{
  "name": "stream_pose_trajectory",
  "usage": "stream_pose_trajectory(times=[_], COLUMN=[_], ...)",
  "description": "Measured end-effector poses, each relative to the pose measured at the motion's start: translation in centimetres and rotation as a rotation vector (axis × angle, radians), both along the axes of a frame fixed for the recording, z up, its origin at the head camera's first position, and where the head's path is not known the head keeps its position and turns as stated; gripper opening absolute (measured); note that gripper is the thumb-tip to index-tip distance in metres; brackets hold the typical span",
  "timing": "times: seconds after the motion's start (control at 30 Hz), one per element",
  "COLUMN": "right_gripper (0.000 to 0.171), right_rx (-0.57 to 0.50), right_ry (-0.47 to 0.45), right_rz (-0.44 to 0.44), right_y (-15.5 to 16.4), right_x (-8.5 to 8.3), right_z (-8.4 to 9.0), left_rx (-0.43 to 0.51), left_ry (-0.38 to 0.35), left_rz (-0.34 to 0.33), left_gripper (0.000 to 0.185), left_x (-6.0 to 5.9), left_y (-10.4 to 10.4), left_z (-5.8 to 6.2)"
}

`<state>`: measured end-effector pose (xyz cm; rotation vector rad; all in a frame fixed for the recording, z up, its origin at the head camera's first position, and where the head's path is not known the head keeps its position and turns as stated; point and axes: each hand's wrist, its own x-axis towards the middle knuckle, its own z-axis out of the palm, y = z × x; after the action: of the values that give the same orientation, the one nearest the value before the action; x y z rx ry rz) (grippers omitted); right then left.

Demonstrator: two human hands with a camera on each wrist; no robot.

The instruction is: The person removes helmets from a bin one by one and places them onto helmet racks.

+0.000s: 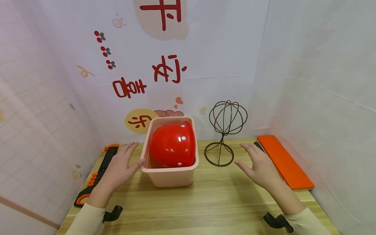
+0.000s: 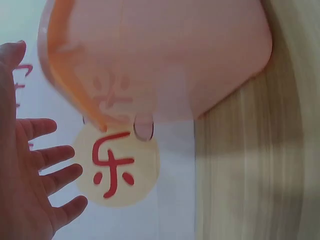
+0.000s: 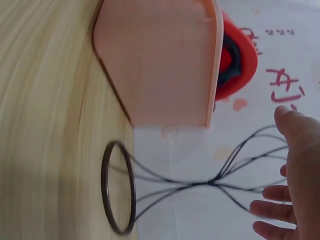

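A shiny red helmet (image 1: 172,144) sits dome up inside a pink plastic bin (image 1: 170,174) on the wooden table (image 1: 205,202). My left hand (image 1: 121,164) hovers flat just left of the bin with fingers spread, its thumb close to the bin's rim; it holds nothing. My right hand (image 1: 259,166) is also spread and empty, to the right of a black wire hat stand (image 1: 224,130). The left wrist view shows the bin (image 2: 165,55) and spread fingers (image 2: 50,165). The right wrist view shows the bin (image 3: 160,60), helmet edge (image 3: 240,60) and wire stand (image 3: 120,195).
A black and orange toy gun (image 1: 98,173) lies along the table's left edge. An orange flat pad (image 1: 283,161) lies at the right edge. White printed cloth walls close in the table at the back and both sides.
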<state>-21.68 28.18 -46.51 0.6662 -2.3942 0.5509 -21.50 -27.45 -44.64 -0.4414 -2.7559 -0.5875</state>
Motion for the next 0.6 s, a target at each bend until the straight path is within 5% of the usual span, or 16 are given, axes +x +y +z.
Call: stream_pose_trajectory(times=[0.2, 0.6], right_gripper=[0.066, 0.058], right_rx=[-0.049, -0.073], right_ry=[-0.011, -0.093], right_rz=[0.107, 0.217], right_y=[-3.2, -7.3], right_x=[-0.2, -1.2], right_z=[0.5, 2.0], left_rx=[0.046, 0.021], left_ry=[0.001, -0.069], left_rz=[-0.042, -0.005], left_gripper=[0.08, 0.095], left_x=[0.3, 0.1], left_y=[1.2, 3.6], left_z=[-0.9, -0.8])
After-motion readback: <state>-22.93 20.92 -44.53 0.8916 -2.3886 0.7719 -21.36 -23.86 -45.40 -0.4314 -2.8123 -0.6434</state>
